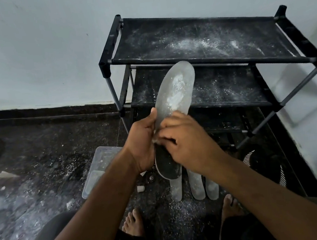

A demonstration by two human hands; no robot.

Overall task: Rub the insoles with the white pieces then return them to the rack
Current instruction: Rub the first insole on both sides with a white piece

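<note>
Before the black rack (204, 38), at chest height: one grey insole (174, 91), long axis running away from the person, toe up toward the shelves, heel nearest. Left hand (142, 140) grips its left edge near mid-length, thumb on top. Right hand (184, 140), fingers curled, pinches a small white piece (155, 139), barely visible, against the insole's middle. Unrubbed dark heel lies below the fingers; whitened toe above. Three more insoles (195, 186) lie on the floor.

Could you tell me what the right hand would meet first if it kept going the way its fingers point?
Probably the left hand: the right hand points leftward across the powder-dusted grey insole, their fingers nearly touching. Depth is unclear.
</note>
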